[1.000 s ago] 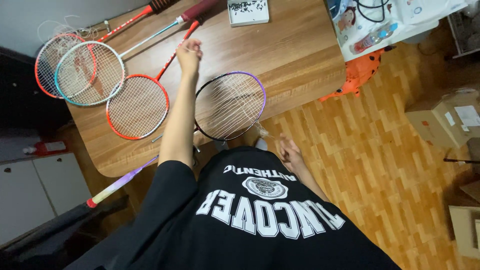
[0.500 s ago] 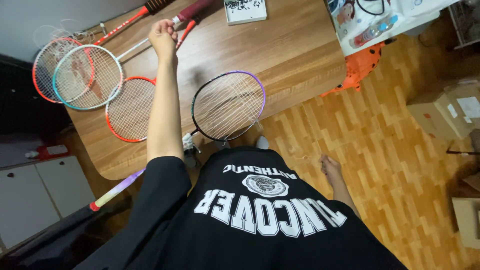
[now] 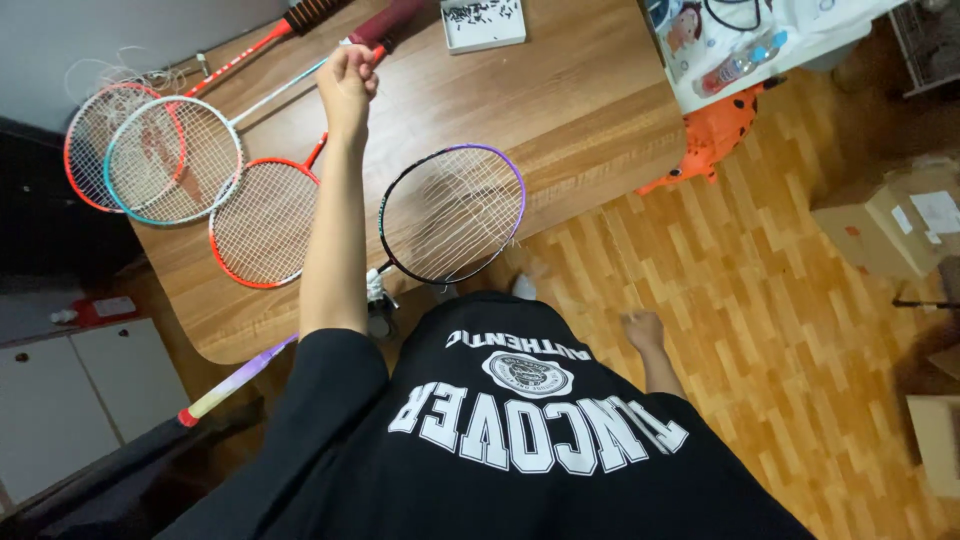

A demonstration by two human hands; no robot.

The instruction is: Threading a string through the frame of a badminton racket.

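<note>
Purple-black racket: head lies on the near edge of the bench, part of the frame hanging past the edge; strings loose and uneven; handle runs down-left under the left arm, pale purple shaft end with red cap sticking out below the bench.
String: thin white line, too fine to trace; cannot tell where it runs between the hands.
Left hand: raised over the bench on an outstretched arm, grip closed in a fist, fingers pinched together; what it pinches is too thin to see.
Right hand: low beside the hip, over the wooden floor, well apart from the racket; blurred, fingers curled, cannot tell if the grip holds anything.
Bench: brown wood, rounded near corner.
Orange racket: flat on the bench just left of the purple-black one, shaft passing under the left hand.
Teal-white racket: overlaps a red racket at the far left.
White tray: at the far bench edge, small dark bits inside.
Floor: parquet; orange spotted toy near the bench corner, cardboard box at the right.
Shirt: black with white print.
</note>
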